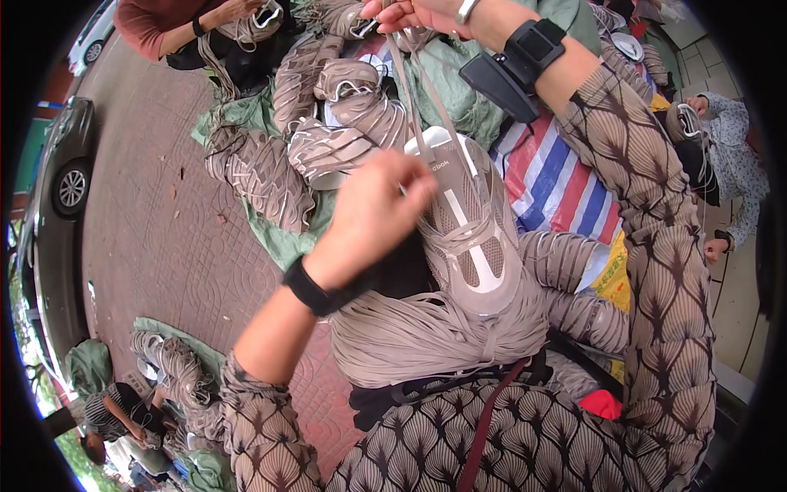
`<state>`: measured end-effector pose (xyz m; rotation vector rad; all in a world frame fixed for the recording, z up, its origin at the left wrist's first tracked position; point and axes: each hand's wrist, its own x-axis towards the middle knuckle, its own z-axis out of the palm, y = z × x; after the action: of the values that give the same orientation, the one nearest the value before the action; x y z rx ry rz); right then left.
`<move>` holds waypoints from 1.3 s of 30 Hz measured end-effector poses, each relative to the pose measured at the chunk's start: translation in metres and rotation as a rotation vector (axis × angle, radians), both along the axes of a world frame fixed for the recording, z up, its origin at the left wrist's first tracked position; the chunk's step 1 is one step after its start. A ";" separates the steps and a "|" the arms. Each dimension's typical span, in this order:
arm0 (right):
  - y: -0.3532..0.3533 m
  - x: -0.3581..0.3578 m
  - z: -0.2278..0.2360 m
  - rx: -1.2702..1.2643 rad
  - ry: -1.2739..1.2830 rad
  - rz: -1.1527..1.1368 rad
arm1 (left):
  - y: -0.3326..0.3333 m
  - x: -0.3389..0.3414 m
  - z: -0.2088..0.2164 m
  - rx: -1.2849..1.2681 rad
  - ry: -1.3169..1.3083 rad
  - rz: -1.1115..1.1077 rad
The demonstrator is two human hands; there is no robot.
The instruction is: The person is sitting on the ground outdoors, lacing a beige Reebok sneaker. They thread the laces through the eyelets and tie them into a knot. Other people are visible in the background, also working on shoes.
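A grey-beige mesh upper of a sneaker [471, 221], with white trim, lies in my lap with its toe toward me. Laces run through its lower eyelets. A long flat shoelace [402, 82] stretches up from it to my right hand [422, 15], raised at the top edge with its fingers closed on the lace. My left hand [381, 201], somewhat blurred, hovers at the upper's left side near the heel. Its fingers are curled, and what they hold, if anything, is hidden. Below the toe a thick bundle of loose grey shoelaces [410, 340] lies across my lap.
Lace-wrapped stacks of uppers [258, 176] lie on green sacking ahead and left. A striped woven sack [557, 180] and more bundles [566, 262] are at right. Other people sit nearby, one in a rust-coloured top [156, 29]. A dark car [61, 213] stands left on the paving.
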<state>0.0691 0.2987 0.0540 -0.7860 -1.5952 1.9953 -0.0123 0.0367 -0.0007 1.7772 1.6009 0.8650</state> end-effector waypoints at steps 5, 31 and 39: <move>-0.005 0.014 0.006 0.057 -0.084 -0.010 | -0.029 0.025 -0.019 0.026 0.154 -0.201; -0.005 -0.004 0.021 0.628 -0.255 0.157 | -0.067 0.074 0.000 0.298 0.321 -0.534; 0.020 -0.032 -0.016 1.173 -0.392 0.036 | -0.065 0.067 -0.005 0.200 0.046 -0.432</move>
<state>0.0368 0.3182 0.0381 -0.6305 -2.5335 0.6167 0.0546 -0.0288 -0.0062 2.1864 1.1176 0.7981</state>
